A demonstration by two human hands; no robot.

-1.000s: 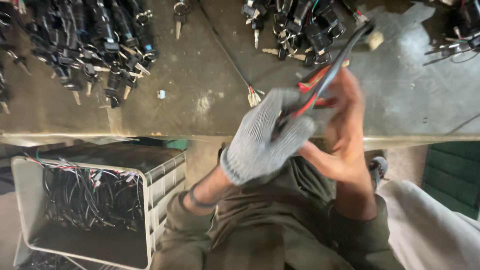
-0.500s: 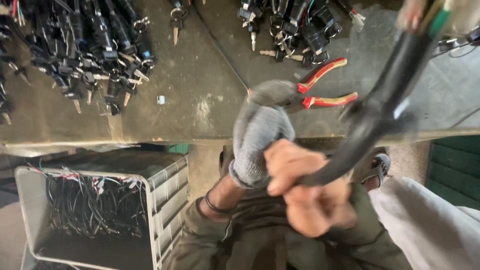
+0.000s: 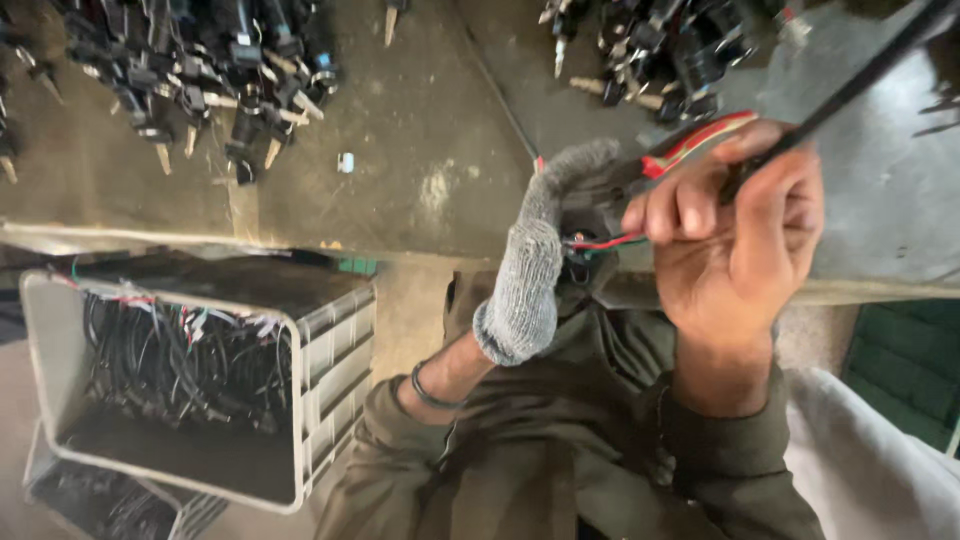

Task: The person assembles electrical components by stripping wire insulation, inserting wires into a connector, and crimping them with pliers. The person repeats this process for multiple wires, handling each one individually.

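Once held low over the lap below the workbench (image 3: 400,200) edge, now lifted level with that edge and pressed against the other hand: right hand (image 3: 735,235), bare, fingers curled shut, pinching the black cable (image 3: 860,85) between thumb and fingertips. Cable no longer looped down in front of the chest as half a second ago – stretched taut instead, running from the fist up and away over the bench top toward the far right. Left hand (image 3: 540,260), gloved in grey knit, still at the bench edge, fingers folded closed, apparently around the red-handled pliers (image 3: 700,140), handles poking out just above the bare knuckles. Between the two fists, right at the edge, thin red and green wires (image 3: 610,241) showing at the cable's end. Judging by that – cable end brought to the tool, hands joined for work on those wires rather than for reaching. Farther in from the edge, untouched: a heap of black key switches (image 3: 200,70) to the left, a second heap (image 3: 660,50) to the right. Below the edge on the left, a grey crate (image 3: 330,350) of black wiring, well apart from both hands.
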